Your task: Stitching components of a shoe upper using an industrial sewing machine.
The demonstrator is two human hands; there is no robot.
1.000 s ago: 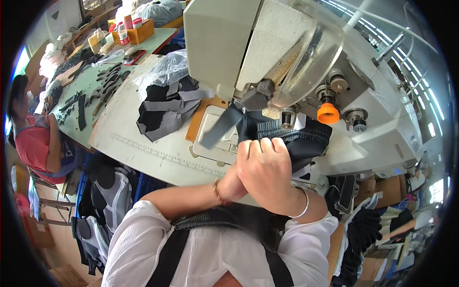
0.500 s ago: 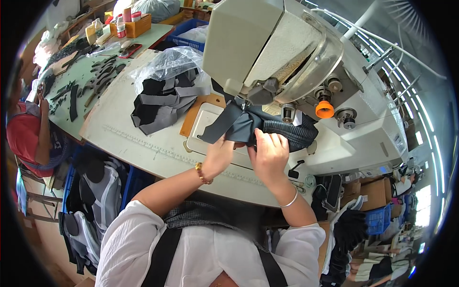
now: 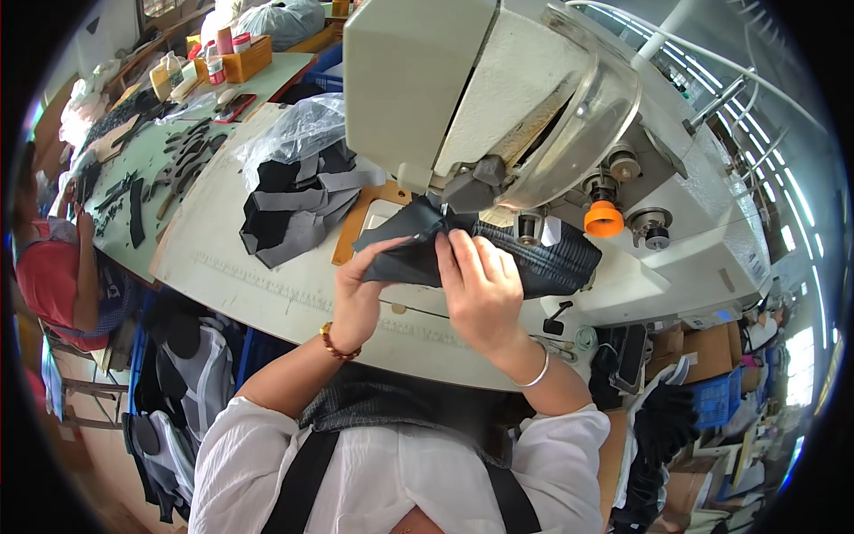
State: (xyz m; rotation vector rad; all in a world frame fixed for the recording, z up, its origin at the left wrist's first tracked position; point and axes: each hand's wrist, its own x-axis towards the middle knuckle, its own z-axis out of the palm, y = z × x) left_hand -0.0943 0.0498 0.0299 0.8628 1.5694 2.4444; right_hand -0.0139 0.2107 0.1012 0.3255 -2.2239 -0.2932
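A dark grey fabric piece (image 3: 405,265) with a ribbed, gathered section lies under the head of a large sewing machine (image 3: 418,80). My left hand (image 3: 358,294) grips the left edge of the fabric, thumb and fingers pinched on it. Close to the needle area, my right hand (image 3: 480,289) presses its fingers together on the same fabric. The ribbed part (image 3: 556,258) stretches off to the right of my right hand, beneath the orange tension knob (image 3: 604,219). The needle itself is too small to make out.
Grey and black cut pieces (image 3: 298,200) lie left of the machine beside a clear plastic bag (image 3: 298,129). A ruler strip (image 3: 258,278) runs along the table (image 3: 191,236). At the far left a person in red (image 3: 58,276) sits by a green table (image 3: 165,147). Blue crates hold fabric parts.
My left hand has moved left and up, now holding the fabric's left edge, which is folded up. My right hand has shifted slightly left toward the needle area. The view has shifted a little.
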